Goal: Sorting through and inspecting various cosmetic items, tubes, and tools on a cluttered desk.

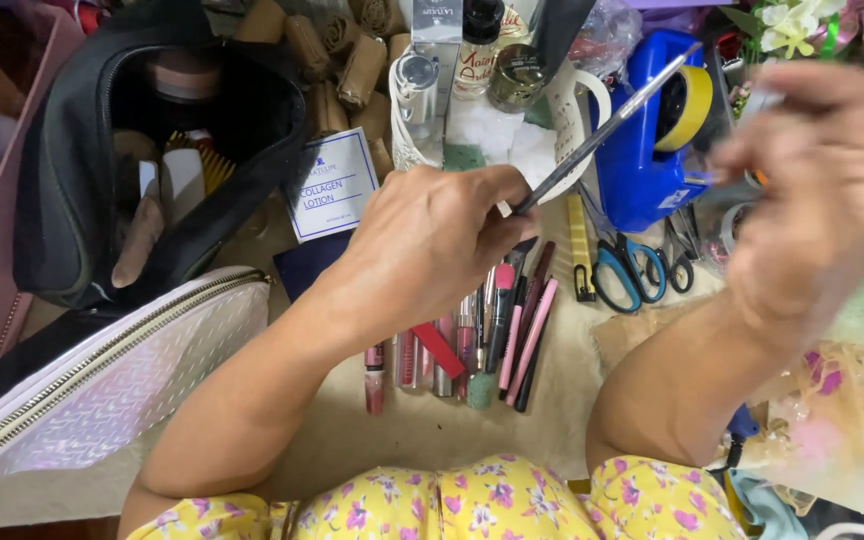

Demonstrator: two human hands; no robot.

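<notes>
2 hands point(422, 240), 2 scissors point(624, 268), 2 pouches point(102, 385), 1 tape dispenser point(642, 150).

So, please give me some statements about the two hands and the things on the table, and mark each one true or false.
1. The left hand holds a thin dark pencil-like stick. True.
2. The right hand grips the scissors. False: the blue-handled scissors lie on the table; the right hand is raised and blurred, and whether it holds anything cannot be told.
3. The black bag is open. True.
4. The white quilted pouch lies on the person's right. False: it lies on the left.
5. A row of lip glosses and pencils lies below the left hand. True.
</notes>
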